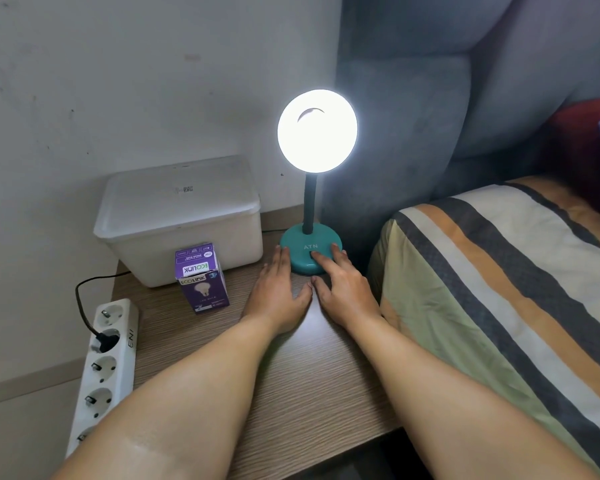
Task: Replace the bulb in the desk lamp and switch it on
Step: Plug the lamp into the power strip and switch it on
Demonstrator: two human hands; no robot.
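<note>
Desk lamp (310,216) lit at centre frame, head glaring at me, teal base (309,252) on the wood-grain surface (274,368). My left hand (278,289) lies flat, fingers loose, its grip closed on nothing, fingertips against the base's left edge, probably to steady it. My right hand (340,285) is also spread and holding nothing, forefinger on the switch at the base's front. I judge the task about done. Purple bulb box (202,277) stands left of my hands, before a white lidded tub (181,220). Power strip (103,372) with one plug in sits lower left; striped bedding (499,289) right, scuffed wall (118,81) behind.
</note>
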